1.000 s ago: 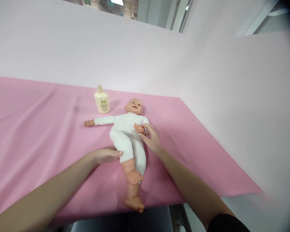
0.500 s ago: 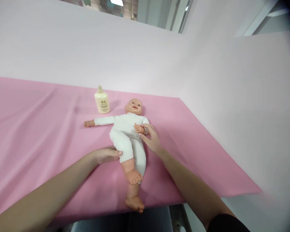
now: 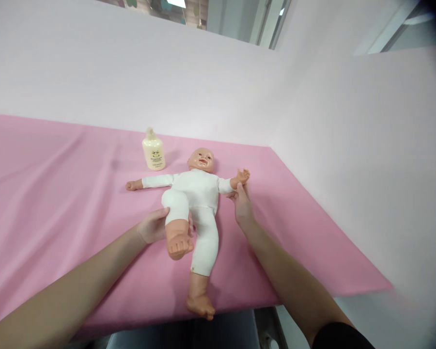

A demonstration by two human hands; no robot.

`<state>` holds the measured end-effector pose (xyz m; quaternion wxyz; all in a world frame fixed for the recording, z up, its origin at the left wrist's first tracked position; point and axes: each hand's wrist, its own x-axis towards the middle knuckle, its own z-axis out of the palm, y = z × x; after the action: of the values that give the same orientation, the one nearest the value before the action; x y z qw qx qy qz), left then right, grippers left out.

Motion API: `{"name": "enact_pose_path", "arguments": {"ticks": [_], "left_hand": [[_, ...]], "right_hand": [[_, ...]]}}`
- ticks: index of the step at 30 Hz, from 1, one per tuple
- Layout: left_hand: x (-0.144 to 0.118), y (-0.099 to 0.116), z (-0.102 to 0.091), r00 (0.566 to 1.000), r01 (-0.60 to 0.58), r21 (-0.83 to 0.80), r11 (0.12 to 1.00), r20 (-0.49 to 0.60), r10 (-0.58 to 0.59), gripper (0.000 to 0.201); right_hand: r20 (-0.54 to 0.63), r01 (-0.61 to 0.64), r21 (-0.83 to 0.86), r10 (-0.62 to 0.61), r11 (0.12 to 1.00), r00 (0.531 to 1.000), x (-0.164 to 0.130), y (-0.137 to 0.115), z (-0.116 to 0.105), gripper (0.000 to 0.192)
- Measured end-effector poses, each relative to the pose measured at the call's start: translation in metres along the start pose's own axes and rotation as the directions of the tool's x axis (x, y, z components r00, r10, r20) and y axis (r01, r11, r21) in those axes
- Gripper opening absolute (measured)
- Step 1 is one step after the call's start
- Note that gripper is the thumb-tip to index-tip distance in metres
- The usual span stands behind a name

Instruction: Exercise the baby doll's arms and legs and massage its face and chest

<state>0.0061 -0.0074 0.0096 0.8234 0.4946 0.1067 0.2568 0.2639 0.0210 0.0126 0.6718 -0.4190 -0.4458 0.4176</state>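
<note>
A baby doll (image 3: 199, 189) with a white cloth body lies on its back on the pink cloth (image 3: 76, 194), head toward the wall. My left hand (image 3: 154, 226) is closed around its bent leg (image 3: 177, 206) on the left, thumb on top and fingertips showing past the far side. That leg is raised, with the foot hanging over the cloth. Out to the right, my right hand (image 3: 241, 203) grips the doll's arm near the wrist, thumb in front. The doll's hand (image 3: 242, 177) points up and outward above my fingers. Its other leg (image 3: 205, 242) lies straight toward me.
A pale yellow pump bottle (image 3: 154, 154) stands on the cloth left of the doll's head. Behind the table rises a white wall (image 3: 167, 82), and another white wall (image 3: 366, 160) borders the right side. The table's front edge runs just below the doll's feet.
The doll's arm has swung from over its chest out to the right with my right hand. My left hand has lifted the bent leg up and left, off the other leg.
</note>
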Motion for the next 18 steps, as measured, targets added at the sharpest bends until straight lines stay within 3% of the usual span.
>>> {"name": "enact_pose_path", "arguments": {"ticks": [5, 9, 14, 18], "left_hand": [[-0.002, 0.005, 0.000, 0.992, 0.110, 0.032, 0.993, 0.059, -0.112, 0.055], [-0.002, 0.002, -0.005, 0.986, 0.119, 0.013, 0.993, 0.112, -0.120, 0.057], [0.000, -0.001, -0.004, 0.999, 0.017, -0.056, 0.998, -0.034, -0.019, 0.054], [0.002, -0.002, -0.001, 0.985, 0.003, -0.079, 0.997, -0.170, -0.016, 0.054]], "right_hand": [[-0.216, -0.130, 0.173, 0.167, 0.976, 0.962, 0.016, 0.015, -0.014, 0.042], [-0.216, -0.203, 0.143, 0.231, 0.969, 0.949, 0.021, 0.020, -0.019, 0.052], [-0.085, -0.009, -0.056, 0.005, 0.998, 0.996, 0.004, 0.005, -0.005, 0.059], [0.203, 0.207, -0.265, -0.155, 0.942, 0.967, -0.014, 0.000, 0.008, 0.047]]}}
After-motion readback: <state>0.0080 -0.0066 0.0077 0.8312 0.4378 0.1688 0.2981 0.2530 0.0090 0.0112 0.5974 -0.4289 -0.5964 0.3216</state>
